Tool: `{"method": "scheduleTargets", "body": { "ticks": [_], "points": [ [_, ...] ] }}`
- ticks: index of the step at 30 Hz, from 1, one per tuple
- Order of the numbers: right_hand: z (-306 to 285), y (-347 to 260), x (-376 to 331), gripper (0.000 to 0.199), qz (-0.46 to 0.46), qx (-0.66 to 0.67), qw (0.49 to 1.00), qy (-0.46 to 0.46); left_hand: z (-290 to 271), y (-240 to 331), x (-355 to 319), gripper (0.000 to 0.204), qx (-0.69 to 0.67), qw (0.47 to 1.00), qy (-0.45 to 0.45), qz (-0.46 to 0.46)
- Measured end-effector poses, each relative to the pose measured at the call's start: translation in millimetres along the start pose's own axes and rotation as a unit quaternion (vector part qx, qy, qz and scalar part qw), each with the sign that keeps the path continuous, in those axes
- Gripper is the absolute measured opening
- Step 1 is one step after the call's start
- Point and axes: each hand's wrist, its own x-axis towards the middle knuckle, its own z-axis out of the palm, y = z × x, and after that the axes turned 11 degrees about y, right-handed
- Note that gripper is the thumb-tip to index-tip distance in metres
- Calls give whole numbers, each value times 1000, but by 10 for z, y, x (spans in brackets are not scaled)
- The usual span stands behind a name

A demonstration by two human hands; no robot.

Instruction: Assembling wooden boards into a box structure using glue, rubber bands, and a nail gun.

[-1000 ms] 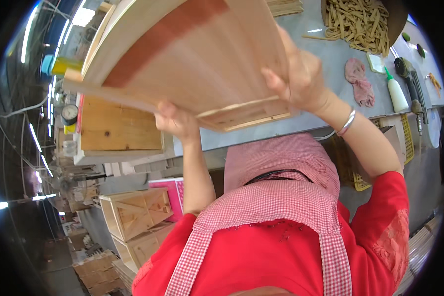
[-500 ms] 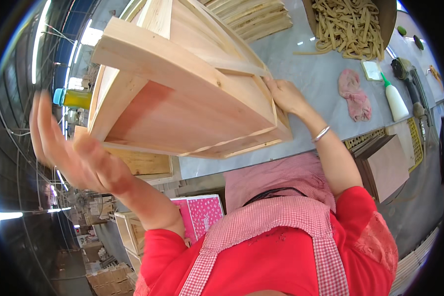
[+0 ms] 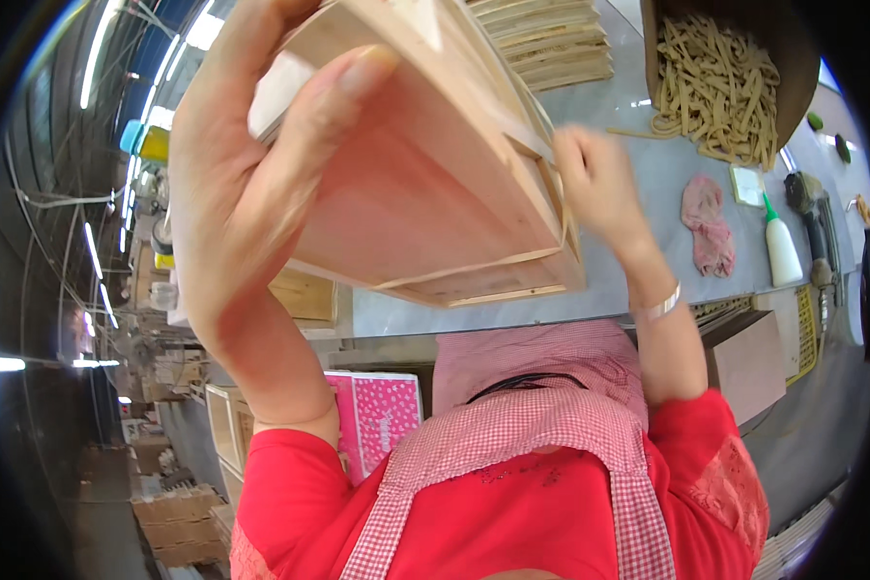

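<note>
The left hand (image 3: pixel 227 184), empty just before, grasped the wooden box (image 3: pixel 420 208) at far left, seemingly bracing it, the right hand (image 3: pixel 601 184) clenched beside it.

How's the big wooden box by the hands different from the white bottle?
The wooden box looks much bigger than the white bottle. The box has flat sides; the bottle is rounded, with a green tip. The left hand is at the box; the bottle is untouched.

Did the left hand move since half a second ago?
Yes, up and right: the left hand had its fingers left of the blue-capped bottle; now they're right of it.
</note>
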Motion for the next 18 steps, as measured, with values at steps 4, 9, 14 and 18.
{"method": "scheduleTargets", "body": {
  "ticks": [4, 9, 14, 18],
  "points": [
    [-253, -214, -646, 27, 57, 4, 997, -48, -166, 344, 187, 41, 42, 999, 9, -18],
    [-386, -1057, -139, 24, -220, -27, 972, 84, -368, -176, -112, 33, 81, 936, 168, 299],
    [-201, -1446, 314, 33, -369, 7, 928, 56, -911, -591, -751, 34, 256, 900, 282, 212],
    [-256, -1514, 370, 33, -370, -8, 925, 81, -810, -762, -794, 39, 157, 902, 345, 208]
  ]
}}
